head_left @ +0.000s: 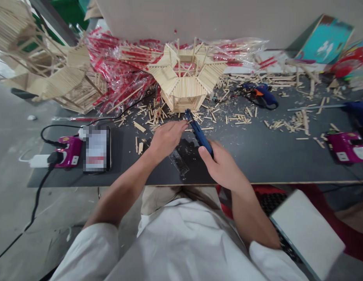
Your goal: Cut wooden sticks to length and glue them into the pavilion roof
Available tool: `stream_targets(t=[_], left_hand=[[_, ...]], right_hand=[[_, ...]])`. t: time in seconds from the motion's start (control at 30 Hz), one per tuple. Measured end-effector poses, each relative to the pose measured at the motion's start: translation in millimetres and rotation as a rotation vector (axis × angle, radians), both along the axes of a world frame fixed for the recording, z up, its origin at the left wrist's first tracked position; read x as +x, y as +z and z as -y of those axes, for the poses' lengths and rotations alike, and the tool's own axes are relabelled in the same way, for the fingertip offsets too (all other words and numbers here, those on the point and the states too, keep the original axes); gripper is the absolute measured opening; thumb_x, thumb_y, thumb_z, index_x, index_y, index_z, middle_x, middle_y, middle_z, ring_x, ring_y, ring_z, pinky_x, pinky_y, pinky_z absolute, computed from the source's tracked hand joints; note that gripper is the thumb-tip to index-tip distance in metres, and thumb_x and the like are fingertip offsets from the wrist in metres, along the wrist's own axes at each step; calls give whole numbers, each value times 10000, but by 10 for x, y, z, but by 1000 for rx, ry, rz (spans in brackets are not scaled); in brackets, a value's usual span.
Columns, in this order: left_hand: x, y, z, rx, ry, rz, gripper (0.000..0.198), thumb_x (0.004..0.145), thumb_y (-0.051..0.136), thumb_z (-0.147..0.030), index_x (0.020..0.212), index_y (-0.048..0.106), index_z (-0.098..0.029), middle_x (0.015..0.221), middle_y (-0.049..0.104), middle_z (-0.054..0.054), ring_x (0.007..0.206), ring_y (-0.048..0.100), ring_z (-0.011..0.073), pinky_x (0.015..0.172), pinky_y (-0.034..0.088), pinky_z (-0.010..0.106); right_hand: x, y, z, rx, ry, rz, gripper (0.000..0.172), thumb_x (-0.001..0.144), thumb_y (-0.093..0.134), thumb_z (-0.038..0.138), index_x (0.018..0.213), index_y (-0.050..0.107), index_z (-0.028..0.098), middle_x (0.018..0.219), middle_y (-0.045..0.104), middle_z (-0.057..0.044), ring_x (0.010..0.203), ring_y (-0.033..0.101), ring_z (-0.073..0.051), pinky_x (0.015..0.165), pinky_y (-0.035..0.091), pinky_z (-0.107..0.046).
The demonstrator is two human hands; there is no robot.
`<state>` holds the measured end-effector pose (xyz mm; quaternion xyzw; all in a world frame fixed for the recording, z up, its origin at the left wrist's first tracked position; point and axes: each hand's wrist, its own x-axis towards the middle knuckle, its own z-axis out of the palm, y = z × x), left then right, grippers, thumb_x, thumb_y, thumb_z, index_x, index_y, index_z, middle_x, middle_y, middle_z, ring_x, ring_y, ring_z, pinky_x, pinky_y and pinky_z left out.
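Pliers [202, 137], blue, gripped in the right hand [221, 163] over the worktop [264, 156], point to eleven o'clock beside a thin stick [189, 122] apparently pinched by the left hand [167, 137], whose nearby fingertips a slip could nip.

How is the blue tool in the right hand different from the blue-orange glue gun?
The blue tool is in the right hand; the glue gun lies on the table. The blue tool shows no orange; the glue gun does. Both are mainly blue.
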<state>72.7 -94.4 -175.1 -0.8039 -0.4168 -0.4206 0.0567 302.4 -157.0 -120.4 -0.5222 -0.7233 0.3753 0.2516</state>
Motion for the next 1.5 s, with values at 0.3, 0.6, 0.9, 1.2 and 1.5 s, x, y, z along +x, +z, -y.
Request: stream_targets(t=[0.3, 0.6, 0.9, 1.2, 1.5], left_hand=[[-6, 51, 15, 32, -25, 16, 232, 1130, 572, -240, 1200, 758, -121, 1088, 854, 117, 981, 834, 186, 902, 645, 269], [21, 63, 16, 36, -33, 42, 207, 1124, 576, -222, 1192, 755, -144, 1110, 855, 101, 974, 835, 180, 891, 650, 271], [50, 70, 53, 8, -42, 76, 193, 1116, 598, -216, 1205, 758, -154, 1137, 855, 94, 1015, 837, 180, 913, 640, 266], [62, 102, 63, 17, 11, 33, 193, 1118, 606, -245, 1184, 762, -152, 1097, 861, 79, 961, 841, 171, 863, 633, 236], [41, 90, 65, 15, -11, 62, 198, 1117, 596, -212, 1193, 765, -144, 1110, 861, 94, 988, 844, 172, 884, 635, 230]], right_hand=[[-36, -15, 28, 9, 0, 55, 727, 1122, 315, 689, 1497, 633, 154, 1222, 714, -197, 1137, 682, -378, 1011, 527, -533], [24, -18, 32, -19, 1, -57, 655, 1129, 376, 672, 1437, 666, 172, 1221, 728, -170, 1176, 678, -345, 1052, 505, -495], [59, -21, 59, -25, -47, -94, 585, 1122, 415, 668, 1361, 692, 212, 1230, 742, -144, 1177, 687, -332, 1085, 508, -480], [78, -35, 64, -47, -53, -106, 600, 1120, 420, 670, 1417, 681, 219, 1240, 741, -143, 1196, 680, -334, 1108, 501, -491], [-63, -15, 189, 42, -94, 7, 712, 1120, 391, 663, 1543, 578, 122, 1380, 673, -223, 1287, 660, -364, 1133, 507, -545]])
